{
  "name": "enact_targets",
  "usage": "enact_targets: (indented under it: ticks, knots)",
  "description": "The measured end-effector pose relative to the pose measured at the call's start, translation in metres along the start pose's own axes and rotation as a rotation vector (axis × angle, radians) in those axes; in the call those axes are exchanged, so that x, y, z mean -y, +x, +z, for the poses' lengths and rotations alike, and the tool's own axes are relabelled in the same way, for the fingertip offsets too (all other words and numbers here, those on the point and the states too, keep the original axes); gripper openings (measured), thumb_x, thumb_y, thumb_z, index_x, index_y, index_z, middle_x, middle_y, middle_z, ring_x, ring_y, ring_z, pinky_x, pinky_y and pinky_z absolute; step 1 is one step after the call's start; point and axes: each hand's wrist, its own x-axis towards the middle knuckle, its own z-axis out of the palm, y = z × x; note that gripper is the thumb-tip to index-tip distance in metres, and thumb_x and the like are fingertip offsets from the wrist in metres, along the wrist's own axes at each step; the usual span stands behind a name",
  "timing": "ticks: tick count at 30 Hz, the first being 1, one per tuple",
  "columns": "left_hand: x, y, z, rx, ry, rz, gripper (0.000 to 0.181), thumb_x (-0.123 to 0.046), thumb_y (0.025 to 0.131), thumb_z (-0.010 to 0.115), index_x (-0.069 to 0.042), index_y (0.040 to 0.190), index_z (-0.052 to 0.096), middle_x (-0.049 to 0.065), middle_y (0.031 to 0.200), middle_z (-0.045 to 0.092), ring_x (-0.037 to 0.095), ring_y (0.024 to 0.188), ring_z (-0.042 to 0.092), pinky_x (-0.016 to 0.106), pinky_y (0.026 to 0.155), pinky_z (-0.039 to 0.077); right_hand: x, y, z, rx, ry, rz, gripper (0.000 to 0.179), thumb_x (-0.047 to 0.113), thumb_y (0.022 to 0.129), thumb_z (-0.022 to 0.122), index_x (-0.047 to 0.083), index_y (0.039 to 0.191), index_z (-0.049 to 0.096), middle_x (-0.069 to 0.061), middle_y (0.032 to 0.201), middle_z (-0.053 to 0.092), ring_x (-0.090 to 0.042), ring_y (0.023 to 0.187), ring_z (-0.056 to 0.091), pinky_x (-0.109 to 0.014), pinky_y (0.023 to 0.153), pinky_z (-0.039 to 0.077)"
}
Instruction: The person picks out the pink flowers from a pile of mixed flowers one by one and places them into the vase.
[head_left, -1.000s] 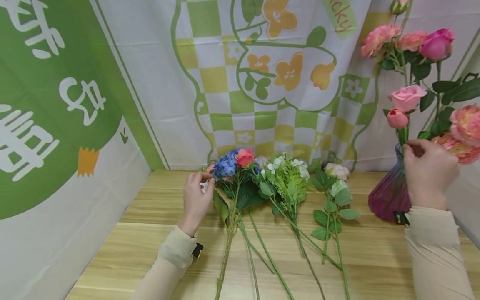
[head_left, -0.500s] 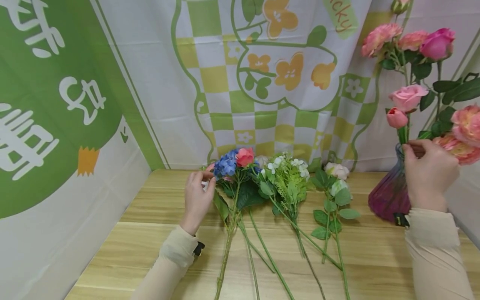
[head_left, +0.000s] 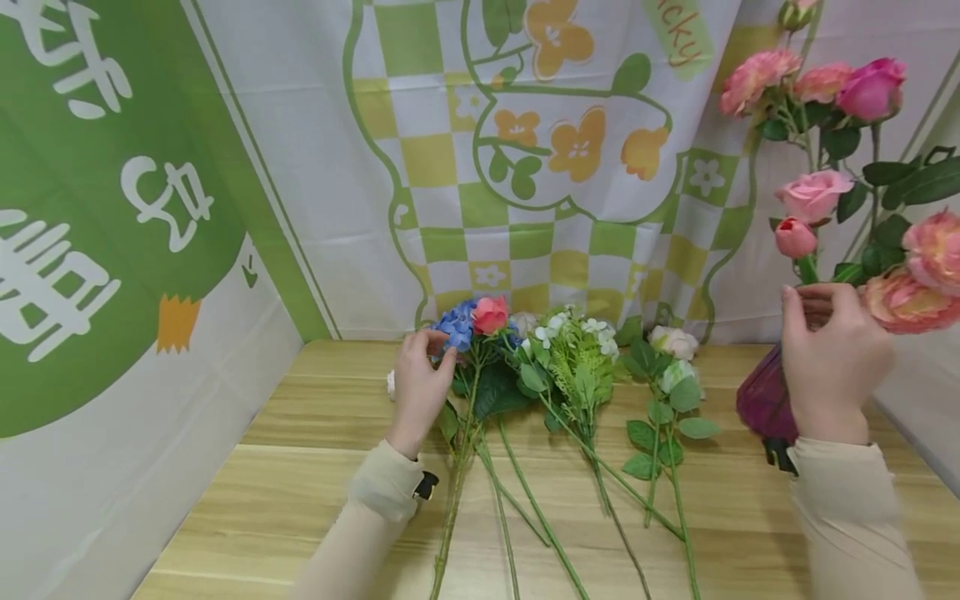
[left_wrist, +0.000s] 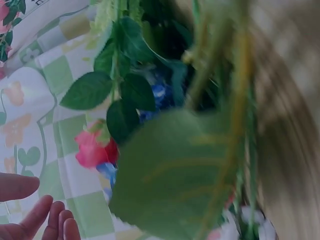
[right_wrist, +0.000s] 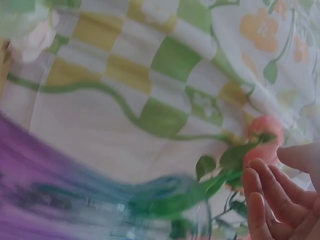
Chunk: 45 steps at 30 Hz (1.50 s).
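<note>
In the head view my left hand [head_left: 422,387] is beside the blue hydrangea [head_left: 457,323], its thumb and fingers apart. The left wrist view shows nothing between those fingers; a large green leaf [left_wrist: 175,175] and a coral rose [left_wrist: 95,150] are nearby. My right hand [head_left: 838,362] hovers in front of the neck of a purple-blue glass vase [head_left: 765,396], covering part of it. Fingers and thumb are parted there too, holding nothing in the right wrist view. Pink roses [head_left: 813,193], a pink bud [head_left: 795,237] and peach flowers [head_left: 911,302] stand in the vase.
White and green flowers [head_left: 588,358] lie mid-table, stems toward me. Pale roses [head_left: 673,342] with leafy stems lie right of them. A patterned cloth [head_left: 540,242] hangs behind the wooden table [head_left: 300,467], and a green and white cloth [head_left: 135,250] is at left.
My left hand has shifted right, closer to the blue hydrangea. The right hand has let go of the stem at the vase mouth and moved slightly left and down, its fingers spreading.
</note>
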Motion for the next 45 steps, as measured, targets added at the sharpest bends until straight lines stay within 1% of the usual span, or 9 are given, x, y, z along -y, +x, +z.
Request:
enact_targets:
  ticks: [5, 11, 14, 19, 23, 32, 38, 42, 45]
  knots:
    - [-0.007, 0.005, 0.015, 0.020, -0.011, -0.022, 0.019, -0.010, 0.086, 0.067, 0.002, 0.101, 0.063, 0.016, 0.096, 0.060, 0.029, 0.085, 0.058, 0.037, 0.074, 0.050, 0.011, -0.009, 0.007, 0.031, 0.042, -0.042, 0.044, 0.041, 0.092, 0.056, -0.001, 0.102, 0.068, -0.020, 0.090, 0.072, -0.036, 0.073, 0.067, -0.021, 0.058, 0.029]
    - [-0.014, 0.007, 0.031, 0.027, -0.023, -0.073, 0.017, -0.010, 0.086, 0.068, -0.001, 0.099, 0.064, 0.013, 0.092, 0.061, 0.027, 0.083, 0.059, 0.039, 0.074, 0.050, 0.017, -0.019, 0.019, 0.076, 0.088, -0.082, 0.037, 0.036, 0.091, 0.061, 0.001, 0.098, 0.070, -0.017, 0.086, 0.073, -0.032, 0.069, 0.068, -0.020, 0.056, 0.031]
    - [-0.016, 0.008, 0.039, 0.027, -0.039, -0.088, 0.016, -0.010, 0.085, 0.068, -0.002, 0.098, 0.064, 0.013, 0.090, 0.062, 0.026, 0.082, 0.061, 0.039, 0.075, 0.050, 0.019, -0.023, 0.024, 0.102, 0.092, -0.078, 0.035, 0.036, 0.091, 0.060, 0.002, 0.097, 0.070, -0.016, 0.084, 0.073, -0.031, 0.067, 0.067, -0.025, 0.056, 0.035]
    - [-0.018, 0.009, 0.054, 0.054, -0.066, -0.131, 0.017, -0.010, 0.084, 0.069, -0.001, 0.097, 0.064, 0.013, 0.089, 0.065, 0.026, 0.080, 0.062, 0.039, 0.073, 0.051, 0.023, -0.032, 0.030, 0.174, 0.082, -0.058, 0.036, 0.038, 0.093, 0.058, 0.004, 0.099, 0.069, -0.016, 0.084, 0.072, -0.031, 0.064, 0.066, -0.045, 0.053, 0.043]
    - [-0.022, 0.009, 0.063, 0.084, -0.066, -0.161, 0.018, -0.012, 0.084, 0.070, -0.001, 0.098, 0.065, 0.013, 0.090, 0.066, 0.025, 0.080, 0.063, 0.039, 0.073, 0.051, 0.029, -0.037, 0.033, 0.224, 0.094, -0.051, 0.035, 0.037, 0.093, 0.058, 0.005, 0.099, 0.069, -0.017, 0.085, 0.072, -0.033, 0.064, 0.065, -0.050, 0.052, 0.044]
    - [-0.025, 0.010, 0.081, 0.138, 0.053, -0.220, 0.019, -0.020, 0.087, 0.067, -0.005, 0.097, 0.064, 0.010, 0.088, 0.063, 0.026, 0.082, 0.059, 0.039, 0.070, 0.048, 0.035, -0.043, 0.035, 0.287, 0.084, -0.016, 0.035, 0.040, 0.093, 0.057, 0.008, 0.101, 0.069, -0.014, 0.088, 0.073, -0.031, 0.067, 0.067, -0.050, 0.054, 0.046]
    - [-0.022, 0.009, 0.092, 0.155, 0.145, -0.192, 0.018, -0.020, 0.087, 0.067, -0.004, 0.093, 0.064, 0.012, 0.085, 0.060, 0.027, 0.079, 0.058, 0.039, 0.066, 0.047, 0.034, -0.044, 0.036, 0.304, 0.072, -0.009, 0.034, 0.039, 0.093, 0.058, 0.008, 0.102, 0.069, -0.014, 0.089, 0.073, -0.031, 0.067, 0.067, -0.048, 0.053, 0.046]
    - [-0.020, 0.009, 0.096, 0.171, 0.176, -0.178, 0.016, -0.020, 0.088, 0.066, -0.005, 0.094, 0.063, 0.011, 0.084, 0.058, 0.027, 0.078, 0.056, 0.038, 0.064, 0.046, 0.034, -0.043, 0.036, 0.303, 0.074, -0.008, 0.034, 0.039, 0.093, 0.058, 0.008, 0.102, 0.069, -0.014, 0.089, 0.073, -0.031, 0.068, 0.067, -0.050, 0.055, 0.046]
    - [-0.017, 0.009, 0.098, 0.144, 0.204, -0.150, 0.012, -0.018, 0.090, 0.063, -0.006, 0.091, 0.064, 0.013, 0.084, 0.059, 0.029, 0.079, 0.057, 0.041, 0.066, 0.047, 0.034, -0.043, 0.035, 0.304, 0.073, -0.007, 0.034, 0.039, 0.093, 0.058, 0.008, 0.102, 0.069, -0.014, 0.089, 0.073, -0.031, 0.069, 0.067, -0.050, 0.056, 0.046]
